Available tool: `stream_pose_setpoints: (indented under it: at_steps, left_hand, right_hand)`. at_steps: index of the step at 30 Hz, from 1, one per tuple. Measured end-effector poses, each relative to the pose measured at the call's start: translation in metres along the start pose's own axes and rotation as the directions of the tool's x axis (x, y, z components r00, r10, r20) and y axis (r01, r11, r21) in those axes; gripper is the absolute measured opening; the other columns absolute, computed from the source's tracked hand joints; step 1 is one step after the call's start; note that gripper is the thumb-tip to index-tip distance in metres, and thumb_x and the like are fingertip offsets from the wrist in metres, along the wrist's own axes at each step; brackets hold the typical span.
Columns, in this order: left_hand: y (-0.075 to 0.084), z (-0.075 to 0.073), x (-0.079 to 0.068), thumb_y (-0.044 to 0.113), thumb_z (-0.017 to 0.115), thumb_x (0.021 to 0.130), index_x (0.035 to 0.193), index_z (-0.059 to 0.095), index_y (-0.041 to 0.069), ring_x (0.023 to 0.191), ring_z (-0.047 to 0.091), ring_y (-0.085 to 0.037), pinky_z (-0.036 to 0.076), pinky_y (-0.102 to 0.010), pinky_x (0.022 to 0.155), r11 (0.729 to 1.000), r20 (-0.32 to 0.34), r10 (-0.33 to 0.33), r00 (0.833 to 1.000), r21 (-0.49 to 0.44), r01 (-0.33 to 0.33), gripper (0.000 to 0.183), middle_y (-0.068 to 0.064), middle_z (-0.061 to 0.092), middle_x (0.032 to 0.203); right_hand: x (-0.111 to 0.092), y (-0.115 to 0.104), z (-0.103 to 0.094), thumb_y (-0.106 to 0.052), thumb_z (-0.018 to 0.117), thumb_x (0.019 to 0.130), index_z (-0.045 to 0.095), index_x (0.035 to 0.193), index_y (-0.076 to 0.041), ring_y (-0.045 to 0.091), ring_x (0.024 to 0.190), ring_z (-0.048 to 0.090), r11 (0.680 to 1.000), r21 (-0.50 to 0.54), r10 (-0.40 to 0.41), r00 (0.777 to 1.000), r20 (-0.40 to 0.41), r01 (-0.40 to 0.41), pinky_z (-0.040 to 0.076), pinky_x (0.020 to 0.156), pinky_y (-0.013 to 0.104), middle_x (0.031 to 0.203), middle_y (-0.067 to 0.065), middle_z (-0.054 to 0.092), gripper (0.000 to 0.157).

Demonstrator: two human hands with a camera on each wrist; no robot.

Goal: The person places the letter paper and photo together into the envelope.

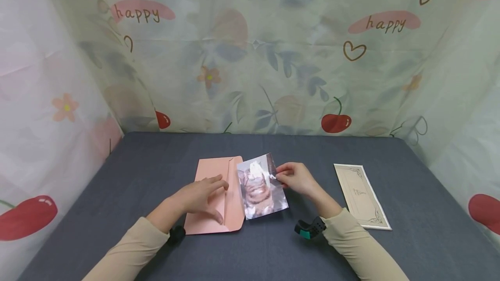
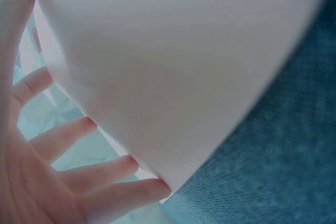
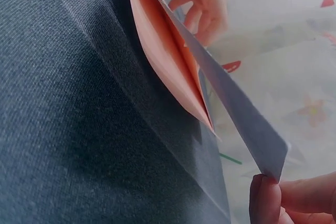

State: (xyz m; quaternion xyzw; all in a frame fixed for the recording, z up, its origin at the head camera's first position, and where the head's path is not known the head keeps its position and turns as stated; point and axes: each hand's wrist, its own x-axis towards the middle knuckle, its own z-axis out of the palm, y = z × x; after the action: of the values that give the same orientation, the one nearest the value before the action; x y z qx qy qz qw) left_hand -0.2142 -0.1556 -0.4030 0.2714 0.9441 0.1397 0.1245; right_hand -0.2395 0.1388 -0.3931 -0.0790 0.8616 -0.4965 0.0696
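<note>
**Glossy print (image 1: 261, 190) pinched at the mouth of a pink envelope (image 1: 208, 169)**

I hold the glossy print by its right-hand edge with my right hand (image 1: 297, 180), thumb and fingers clamped on the paper. The right wrist view shows that pinch close up, near a corner, with the sheet seen almost edge-on and slanting away from my fingertips. The print is tilted a little, its far left part meeting the right side of the envelope; in the head view its left edge overlaps the flap there, and its whole picture side shows, broken by bright glare.

My left hand (image 1: 201, 194) is at the envelope, which lies on the dark cloth-covered table (image 1: 168, 155). Its fingers are spread apart, the thumb set toward the near end and the others farther up. From the left wrist I see four fingertips resting along the edge of the pale paper, with gaps between them. The envelope gapes on the side that faces the print: from the right wrist I can see its inside, a deeper orange between the two layers.

To the right, beyond my right forearm, a cream card (image 1: 359, 194) with an ornamental border lies slantwise on the table, well apart from the envelope. A dark strap (image 1: 311, 229) with a green patch sits at my right sleeve (image 1: 361, 246). Behind everything hangs a curtain (image 1: 254, 77) printed with cherries, leaves and "happy".
</note>
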Motion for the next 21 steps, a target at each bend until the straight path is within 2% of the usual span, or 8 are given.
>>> stream_pose_setpoints:
  at_steps: [21]
  left_hand:
    - [0.0, 0.0, 0.001, 0.063, 0.076, 0.058, 0.118, 0.048, 0.028, 0.131, 0.04, -0.045, 0.041, -0.056, 0.097, 1.0, 0.02, -0.019, 1.0, 0.007, 0.019, 0.075, -0.014, 0.032, 0.151]
  right_hand:
    - [0.006, -0.003, 0.015, 0.001, 0.061, 0.086, 0.06, 0.105, 0.012, 0.006, 0.058, 0.058, 0.999, 0.046, 0.018, 1.0, 0.008, -0.018, 0.056, 0.06, 0.031, 0.088, 0.023, 0.068, 0.022]
